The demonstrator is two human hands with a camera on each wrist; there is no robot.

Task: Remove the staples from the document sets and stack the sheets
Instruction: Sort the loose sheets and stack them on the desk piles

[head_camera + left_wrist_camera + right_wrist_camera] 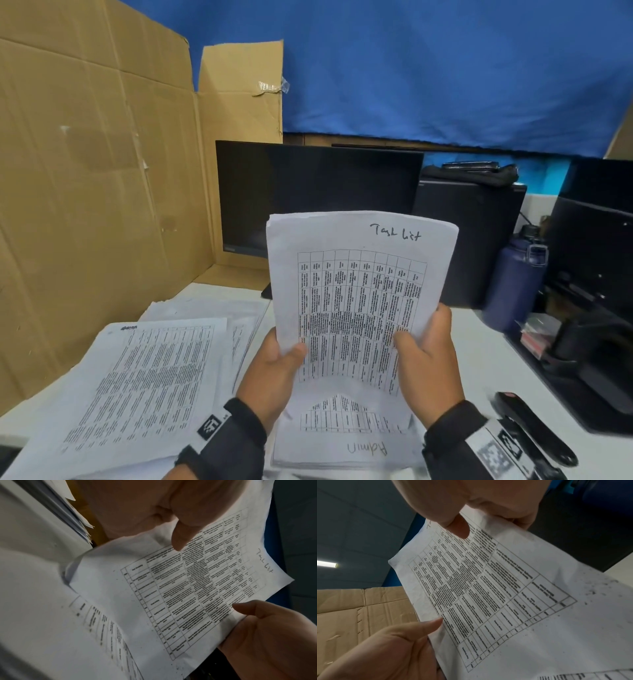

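I hold a printed document set [359, 281] headed "Task List" by hand upright above the desk. My left hand [277, 363] grips its lower left edge, thumb on the front. My right hand [424, 353] grips the lower right edge the same way. The left wrist view shows the table page [188, 588] with my left thumb [180, 539] on it. In the right wrist view my right thumb [457, 526] presses the page [488, 588]. No staple shows. Under my hands lies another set [342, 442] marked "Admin". A pile of printed sheets [147, 387] lies at the left.
A long black stapler-like tool [534, 428] lies on the white desk at the right. A dark monitor [315, 195] stands behind, a blue bottle [513, 284] and black equipment [596, 308] at the right. Cardboard [96, 188] walls off the left.
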